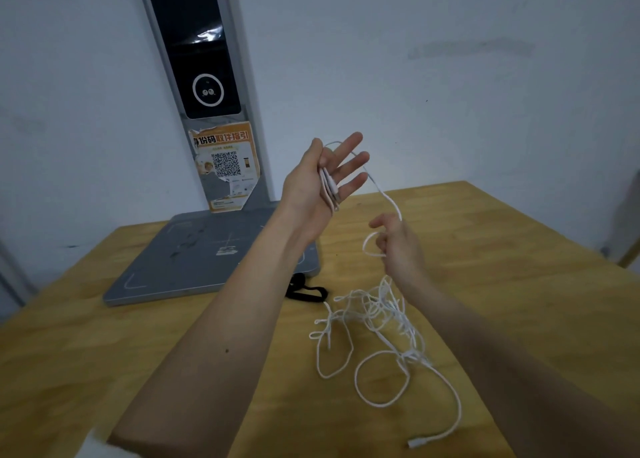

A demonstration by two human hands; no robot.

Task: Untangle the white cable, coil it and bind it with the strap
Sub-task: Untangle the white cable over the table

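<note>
White cable (381, 322) lies mostly in a loose tangle of loops on the wooden table (519, 284), near the middle and toward the right, with one free end and its plug (417, 443) trailing toward the near edge. From the tangle a single strand rises up and away from the viewer to the raised hands. The left hand (322, 184) is held palm up above the table, fingers spread and straight, with a few short turns of cable and a connector lying across the palm under the thumb, their long axis running roughly along the palm from thumb base toward the wrist. The strand passes over the fingertips and drops down to the right hand (398, 246), whose grip pinches the cable between curled fingers, a small loop hanging just below it. A black strap (306, 289) lies on the table just left of the tangle, partly hidden behind the left forearm and just beside the corner of a grey scanner base (194, 260). A grey post (204, 77) with a dark glossy panel and a white ring stands from that base against the pale wall. An orange-edged sticker (225, 167) on the post carries a QR code and Chinese characters that are partly torn; I cannot read them surely.
</note>
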